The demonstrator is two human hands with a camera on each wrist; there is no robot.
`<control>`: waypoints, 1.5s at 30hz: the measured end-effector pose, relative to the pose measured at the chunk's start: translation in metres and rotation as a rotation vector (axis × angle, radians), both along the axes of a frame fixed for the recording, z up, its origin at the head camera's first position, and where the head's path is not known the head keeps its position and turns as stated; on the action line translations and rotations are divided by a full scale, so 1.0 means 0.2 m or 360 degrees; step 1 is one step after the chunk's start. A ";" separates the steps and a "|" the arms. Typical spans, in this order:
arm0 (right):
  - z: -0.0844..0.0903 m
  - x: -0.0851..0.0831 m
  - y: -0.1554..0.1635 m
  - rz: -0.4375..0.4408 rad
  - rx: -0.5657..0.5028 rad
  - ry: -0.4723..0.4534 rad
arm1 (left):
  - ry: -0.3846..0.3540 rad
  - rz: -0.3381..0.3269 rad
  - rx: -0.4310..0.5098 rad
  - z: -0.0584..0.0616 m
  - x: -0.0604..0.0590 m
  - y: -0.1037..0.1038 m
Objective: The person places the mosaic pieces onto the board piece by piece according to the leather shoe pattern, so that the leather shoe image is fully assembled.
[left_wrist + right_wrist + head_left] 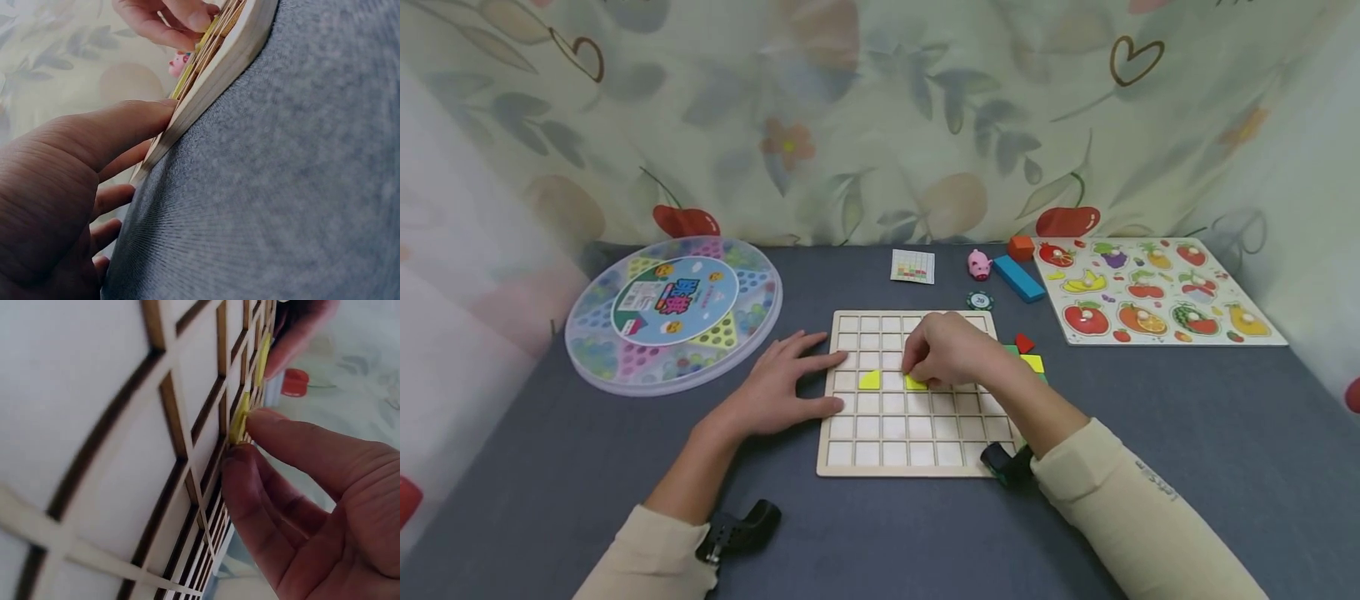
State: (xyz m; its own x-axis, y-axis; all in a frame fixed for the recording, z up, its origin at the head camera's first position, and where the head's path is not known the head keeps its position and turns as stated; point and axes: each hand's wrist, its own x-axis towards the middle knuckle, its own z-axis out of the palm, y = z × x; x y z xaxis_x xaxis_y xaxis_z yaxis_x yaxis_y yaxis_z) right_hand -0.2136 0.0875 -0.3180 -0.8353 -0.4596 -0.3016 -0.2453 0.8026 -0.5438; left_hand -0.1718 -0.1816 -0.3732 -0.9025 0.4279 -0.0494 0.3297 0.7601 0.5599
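Grey tabletop, wooden grid board [917,450] under right hand [951,350] pinching flat yellow piece [916,382], left hand [778,392] flat.

Head view high, looking down and forward, wrist views close and low, all sharing the grid board [910,400].

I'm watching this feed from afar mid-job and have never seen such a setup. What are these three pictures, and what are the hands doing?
No machine here: a person works with two bare hands. The wide picture comes from a head camera; the two close ones from cameras on each wrist. On the grey cloth table lies a pale wooden grid board. The left hand rests open against the board's left edge. The right hand pinches a small yellow tile at a cell; its grip shows closest in the right wrist view. Another yellow tile already sits in the grid. Nearby are a round clear marble game box and a wooden fruit puzzle.
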 end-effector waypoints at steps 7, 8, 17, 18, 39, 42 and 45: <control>0.04 0.01 0.12 0.0050 -0.0107 0.0038 | 0.0016 -0.0001 0.0008 0.00 0.00 0.00; 0.05 0.01 0.15 0.0031 -0.0124 0.0041 | 0.0022 -0.0002 0.0008 0.00 0.01 0.00; 0.09 0.00 0.50 -0.0121 -0.0079 0.0093 | 0.0037 -0.0021 0.0013 0.01 0.01 -0.01; 0.09 0.00 0.53 -0.0135 -0.0058 0.0101 | 0.0035 -0.0022 0.0015 0.01 0.01 -0.02; 0.02 -0.01 0.71 -0.0202 0.0146 0.0092 | 0.0025 -0.0032 0.0021 0.00 0.00 0.00; 0.06 0.00 0.68 -0.0220 0.0093 0.0132 | 0.0020 -0.0033 0.0020 -0.01 0.00 0.00; 0.09 0.02 0.62 -0.0192 0.0045 0.0158 | 0.0017 -0.0031 0.0014 -0.01 -0.01 0.00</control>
State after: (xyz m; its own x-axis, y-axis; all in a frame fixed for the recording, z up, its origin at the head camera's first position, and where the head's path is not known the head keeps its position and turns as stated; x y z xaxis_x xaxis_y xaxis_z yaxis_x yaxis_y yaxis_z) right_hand -0.2091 0.2105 -0.3006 -0.9103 -0.3466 -0.2263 -0.1976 0.8442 -0.4982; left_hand -0.1732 -0.1822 -0.3744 -0.8943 0.4459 -0.0360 0.3506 0.7486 0.5628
